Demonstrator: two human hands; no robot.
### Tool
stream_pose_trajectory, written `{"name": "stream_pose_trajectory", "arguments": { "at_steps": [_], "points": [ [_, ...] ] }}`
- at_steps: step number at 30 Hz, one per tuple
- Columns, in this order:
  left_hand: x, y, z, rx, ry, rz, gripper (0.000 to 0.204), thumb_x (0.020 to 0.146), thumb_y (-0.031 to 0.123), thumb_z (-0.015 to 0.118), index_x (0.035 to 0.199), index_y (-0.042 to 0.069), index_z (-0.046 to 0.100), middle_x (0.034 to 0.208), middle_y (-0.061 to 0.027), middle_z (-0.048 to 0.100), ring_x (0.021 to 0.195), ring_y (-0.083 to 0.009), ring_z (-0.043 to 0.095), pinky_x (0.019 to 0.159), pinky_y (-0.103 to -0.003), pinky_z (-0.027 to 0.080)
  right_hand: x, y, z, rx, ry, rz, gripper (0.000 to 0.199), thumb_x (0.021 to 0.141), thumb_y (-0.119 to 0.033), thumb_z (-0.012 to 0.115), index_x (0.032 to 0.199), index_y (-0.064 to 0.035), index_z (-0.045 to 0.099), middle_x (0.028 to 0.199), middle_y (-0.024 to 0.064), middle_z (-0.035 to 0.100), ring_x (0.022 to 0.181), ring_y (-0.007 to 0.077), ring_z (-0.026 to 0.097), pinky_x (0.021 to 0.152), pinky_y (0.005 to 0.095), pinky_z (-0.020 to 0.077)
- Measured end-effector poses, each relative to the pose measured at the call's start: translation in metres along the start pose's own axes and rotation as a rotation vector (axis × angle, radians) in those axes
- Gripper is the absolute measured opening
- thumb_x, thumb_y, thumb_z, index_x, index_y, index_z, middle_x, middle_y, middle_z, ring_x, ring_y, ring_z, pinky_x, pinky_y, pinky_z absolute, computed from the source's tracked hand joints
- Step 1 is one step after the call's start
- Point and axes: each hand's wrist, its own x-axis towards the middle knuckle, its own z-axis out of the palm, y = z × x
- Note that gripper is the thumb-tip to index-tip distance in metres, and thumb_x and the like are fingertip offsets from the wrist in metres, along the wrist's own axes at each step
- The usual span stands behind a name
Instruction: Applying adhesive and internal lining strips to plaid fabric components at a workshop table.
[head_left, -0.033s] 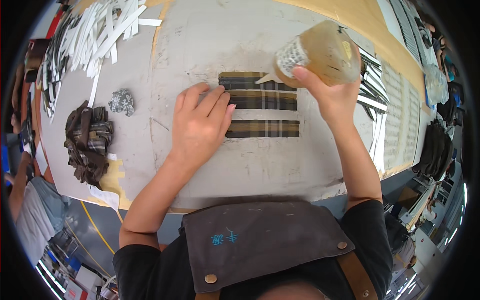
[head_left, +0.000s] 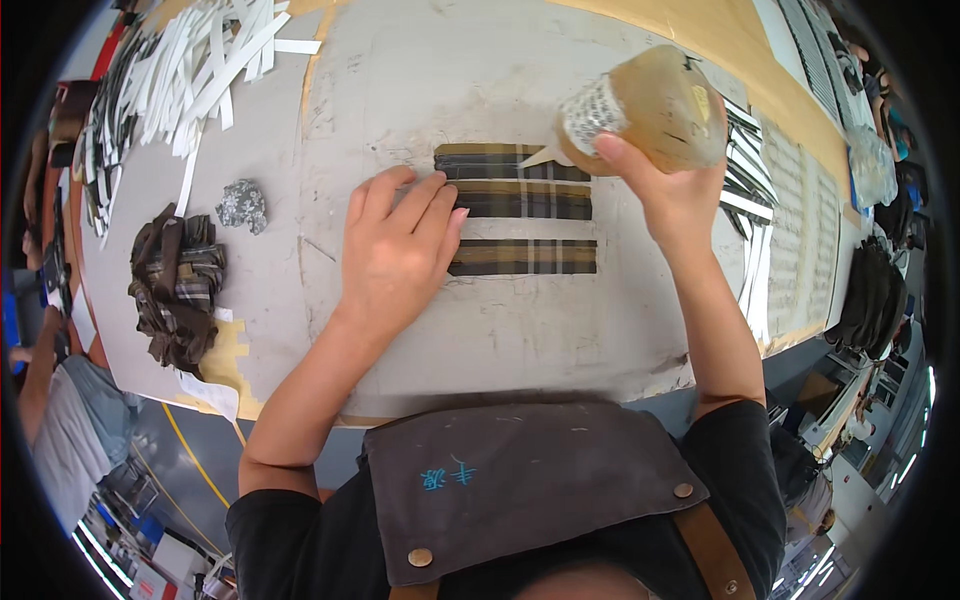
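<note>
My right hand (head_left: 665, 190) is wrapped round a tilted squeeze bottle (head_left: 655, 105) of cloudy amber liquid. Its pale pointed nozzle (head_left: 540, 157) is at the top strip, but whether it touches cannot be made out. Three plaid fabric strips lie one below another: the top strip (head_left: 480, 162), the middle strip (head_left: 520, 200) and the bottom strip (head_left: 510, 257). Fingers stretched out, my left hand (head_left: 395, 245) rests over their left ends, with fingertips on the upper two. It hides part of those ends.
The strips lie on a grey work board (head_left: 480, 340). White strips (head_left: 205, 75) are heaped at the far left, above a bundle of plaid cloth (head_left: 180, 285) and a crumpled grey patterned piece (head_left: 242, 205). More black and white strips (head_left: 748, 180) lie right of the bottle.
The bottle and my right hand have shifted slightly right, the nozzle moving along the top strip. My left hand is almost in the same place.
</note>
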Motion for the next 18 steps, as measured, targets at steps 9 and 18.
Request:
{"name": "stream_pose_trajectory", "arguments": {
  "at_steps": [9, 18],
  "points": [
    [0.005, -0.001, -0.003, -0.011, -0.007, -0.008, 0.017, 0.081, 0.007, 0.068, 0.097, 0.001, 0.069, 0.103, -0.0077, 0.068, 0.099, -0.0272, 0.057, 0.084, -0.039, 0.043, -0.009, 0.007, -0.052, -0.104, 0.098, 0.075, 0.073, 0.070, -0.017, 0.087, 0.125, 0.0033, 0.042, 0.111, 0.0134, 0.061, 0.100, 0.0198, 0.062, 0.085, 0.0320, 0.0528],
    [-0.002, -0.002, -0.024, -0.012, 0.052, -0.069, 0.015, 0.081, 0.003, 0.066, 0.097, 0.002, 0.068, 0.094, -0.0093, 0.066, 0.094, -0.0275, 0.058, 0.083, -0.039, 0.043, -0.014, 0.004, -0.153, -0.141, 0.426, 0.033, 0.038, 0.082, -0.021, 0.074, 0.107, 0.0035, 0.062, 0.093, 0.0081, 0.065, 0.084, 0.0145, 0.061, 0.078, 0.0297, 0.0489]
  ]
}}
